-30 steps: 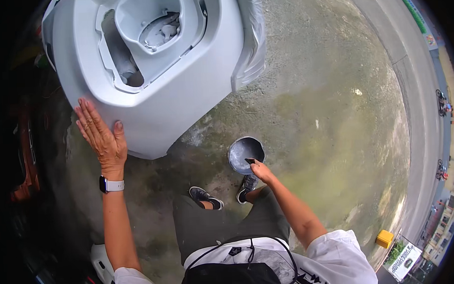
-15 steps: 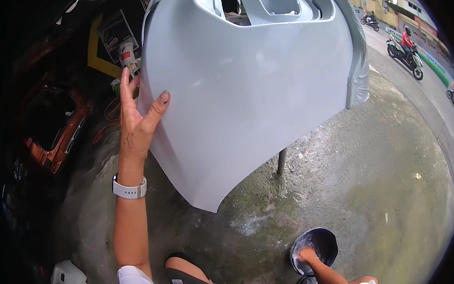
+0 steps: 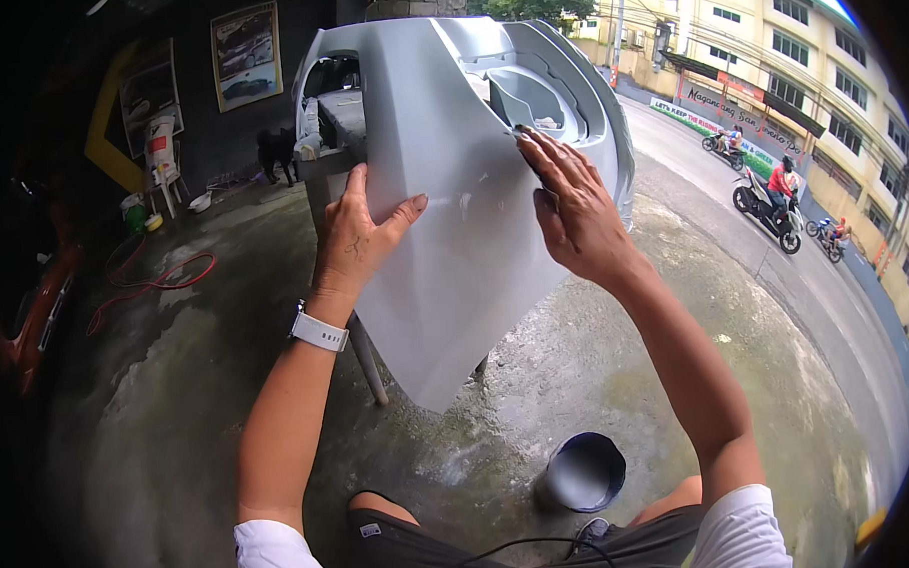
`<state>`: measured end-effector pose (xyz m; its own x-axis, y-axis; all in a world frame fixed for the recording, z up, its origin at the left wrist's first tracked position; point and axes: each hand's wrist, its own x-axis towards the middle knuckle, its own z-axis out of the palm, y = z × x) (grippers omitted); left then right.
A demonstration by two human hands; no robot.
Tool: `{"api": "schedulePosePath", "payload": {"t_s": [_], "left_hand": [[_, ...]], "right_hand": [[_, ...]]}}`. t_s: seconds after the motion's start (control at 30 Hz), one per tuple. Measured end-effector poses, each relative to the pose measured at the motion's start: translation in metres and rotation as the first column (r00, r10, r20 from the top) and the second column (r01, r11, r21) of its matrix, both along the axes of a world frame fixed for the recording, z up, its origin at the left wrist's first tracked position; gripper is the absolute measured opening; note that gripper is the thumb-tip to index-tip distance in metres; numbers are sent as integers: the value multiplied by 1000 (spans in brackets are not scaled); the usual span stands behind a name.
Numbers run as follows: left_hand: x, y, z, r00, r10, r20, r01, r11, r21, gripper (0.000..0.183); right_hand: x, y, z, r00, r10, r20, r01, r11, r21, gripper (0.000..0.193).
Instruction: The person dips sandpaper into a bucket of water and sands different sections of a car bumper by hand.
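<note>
A light grey car bumper (image 3: 453,244) stands on edge in front of me, one pointed corner hanging low toward the floor. My left hand (image 3: 358,235) grips its left edge, thumb on the front face and fingers along the side. On the right part of the face, below a recessed opening, my right hand (image 3: 577,205) lies with fingers straight and close together. A thin dark sheet (image 3: 541,179), like sandpaper, shows at those fingers, mostly covered by them. Below, between my feet, sits a dark bucket (image 3: 587,472) with cloudy liquid.
Metal stand legs (image 3: 369,362) hold the bumper up from the wet concrete floor (image 3: 208,393). A red hose (image 3: 159,282) is looped at the left, near a white chair (image 3: 164,179) and a dark dog (image 3: 278,155). Motorcycles (image 3: 769,205) pass on the road at right.
My right hand has come up out of the bucket onto the bumper's face. My left hand stays at the left edge. The view has tilted up, showing more wall and street.
</note>
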<state>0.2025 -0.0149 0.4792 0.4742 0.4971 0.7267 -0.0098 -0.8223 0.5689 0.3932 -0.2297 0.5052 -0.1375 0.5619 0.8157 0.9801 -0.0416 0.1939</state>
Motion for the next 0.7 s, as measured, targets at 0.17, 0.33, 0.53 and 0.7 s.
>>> {"api": "schedulePosePath", "payload": {"t_s": [0.17, 0.33, 0.53, 0.7], "left_hand": [[11, -5, 3, 999, 35, -20, -34, 997, 65, 79], [0, 2, 6, 999, -28, 19, 27, 999, 42, 73], [3, 2, 7, 999, -20, -51, 22, 999, 45, 69], [3, -1, 8, 994, -89, -56, 89, 996, 1, 68]], "right_hand": [[25, 112, 77, 950, -237, 203, 268, 953, -141, 60], [19, 57, 14, 929, -186, 321, 230, 967, -107, 62], [48, 15, -26, 933, -172, 315, 223, 965, -134, 64], [27, 97, 81, 868, -329, 372, 407, 901, -150, 65]]}}
